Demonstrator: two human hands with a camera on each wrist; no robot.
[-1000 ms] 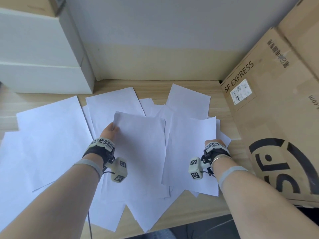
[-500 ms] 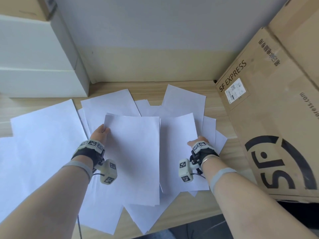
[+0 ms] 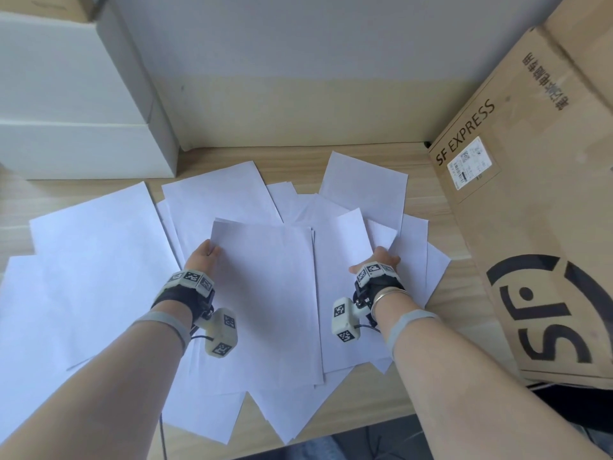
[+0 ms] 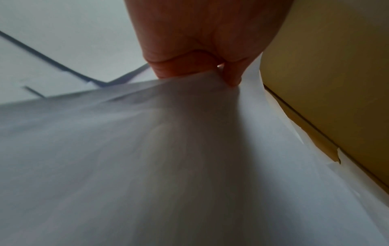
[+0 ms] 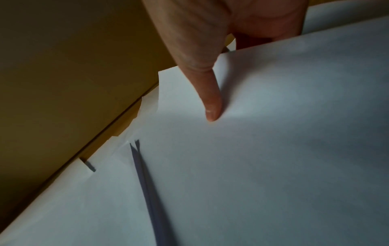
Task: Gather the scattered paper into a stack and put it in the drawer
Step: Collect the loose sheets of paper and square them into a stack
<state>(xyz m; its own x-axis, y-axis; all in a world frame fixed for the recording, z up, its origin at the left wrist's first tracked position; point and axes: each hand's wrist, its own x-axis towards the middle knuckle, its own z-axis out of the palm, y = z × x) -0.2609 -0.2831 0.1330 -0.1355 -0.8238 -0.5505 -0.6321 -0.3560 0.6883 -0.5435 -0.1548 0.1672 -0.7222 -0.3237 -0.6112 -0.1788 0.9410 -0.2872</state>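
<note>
so my left hand [image 3: 203, 257] has the left edge of a small stack [image 3: 265, 293] pinched, thumb on top and fingers curled under, you can see it in the left wrist view too [image 4: 202, 50]. My right hand [image 3: 376, 265] grips a sheet [image 3: 348, 247] just right of that stack, thumb [image 5: 210, 93] lying on top, fingers underneath. Rest of the paper [image 3: 93, 260] is spread loose all over the wooden surface [image 3: 464, 327], overlapping. White boxes [image 3: 73, 121] back left, a cardboard box [image 3: 537, 210] on the right, near the outermost sheets
</note>
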